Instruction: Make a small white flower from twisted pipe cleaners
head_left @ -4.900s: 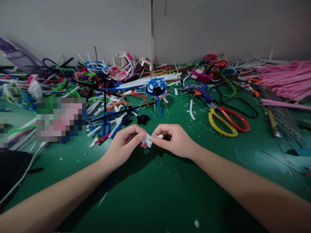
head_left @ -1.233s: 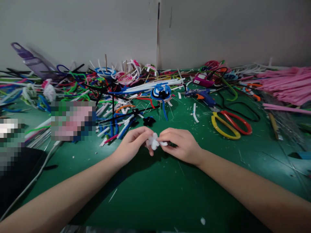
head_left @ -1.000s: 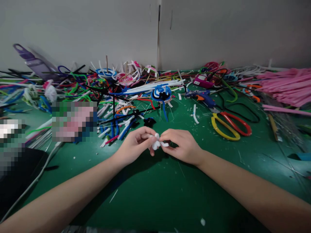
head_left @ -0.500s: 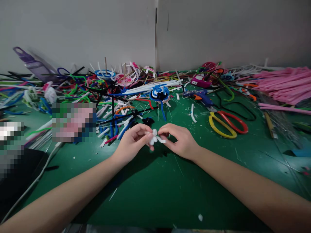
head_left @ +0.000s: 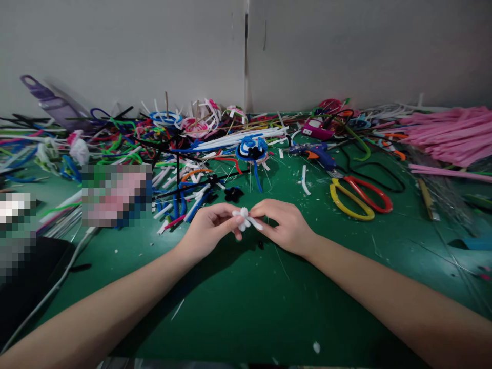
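- Holding: left hand, thumb and fingers closed on one white fuzzy flower, raised at centre over the green table; all clock bearings below are read from this flower.
- Right hand, at 3 o'clock; fingers curled narrow beside the flower's short white stem; whether they pinch it or merely touch it cannot be told at this size.
- Black flower, one, at 11 o'clock, near the hands.
- Blue-and-white coiled piece, with blue stem, at 12 o'clock.
- Cut fuzzy lengths, heaped, mixed colours, at 10 o'clock.
- White strip, loose, at 2 o'clock.
- Glue gun, blue with orange trigger, between 1 and 2 o'clock.
- Scissors, one handle loop yellow, one red, towards 3 o'clock.
- Pink fuzzy stems, large bundle, between 2 and 3 o'clock, well apart.
- Purple bottle, leaning, at 10 o'clock, far side.
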The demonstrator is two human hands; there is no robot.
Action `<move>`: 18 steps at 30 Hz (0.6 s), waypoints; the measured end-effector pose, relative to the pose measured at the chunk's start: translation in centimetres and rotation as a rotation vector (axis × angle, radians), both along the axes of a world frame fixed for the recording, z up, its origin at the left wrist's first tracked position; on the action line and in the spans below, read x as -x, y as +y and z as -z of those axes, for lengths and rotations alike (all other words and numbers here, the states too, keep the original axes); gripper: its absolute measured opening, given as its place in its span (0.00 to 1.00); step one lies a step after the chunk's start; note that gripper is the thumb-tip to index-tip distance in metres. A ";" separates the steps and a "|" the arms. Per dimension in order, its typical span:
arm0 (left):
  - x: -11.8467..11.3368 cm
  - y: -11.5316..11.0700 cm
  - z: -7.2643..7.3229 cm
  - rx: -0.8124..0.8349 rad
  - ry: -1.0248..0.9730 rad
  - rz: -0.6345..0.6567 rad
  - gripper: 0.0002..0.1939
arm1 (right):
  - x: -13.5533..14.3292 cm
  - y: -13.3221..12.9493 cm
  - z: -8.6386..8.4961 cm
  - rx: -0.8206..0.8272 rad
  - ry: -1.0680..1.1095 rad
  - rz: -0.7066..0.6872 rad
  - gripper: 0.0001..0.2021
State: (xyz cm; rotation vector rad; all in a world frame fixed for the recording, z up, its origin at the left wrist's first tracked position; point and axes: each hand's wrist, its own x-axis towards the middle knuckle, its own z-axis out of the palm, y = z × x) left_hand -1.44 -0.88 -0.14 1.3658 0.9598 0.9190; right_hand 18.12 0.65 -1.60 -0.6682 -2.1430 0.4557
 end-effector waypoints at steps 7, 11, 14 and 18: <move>-0.1 -0.8 -0.2 -0.327 0.176 -0.133 0.03 | 0.2 -0.5 -0.9 -0.083 0.056 0.153 0.09; 0.1 -1.0 -0.2 -0.642 0.322 -0.102 0.05 | 0.3 -0.8 -1.0 -0.182 0.015 0.050 0.08; 0.1 -0.8 -0.1 -0.704 0.351 -0.072 0.05 | 0.3 -0.8 -0.9 -0.189 0.006 0.064 0.04; 0.1 -0.7 0.1 -0.740 0.360 -0.062 0.06 | 0.3 -0.7 -0.8 -0.170 0.011 0.088 0.03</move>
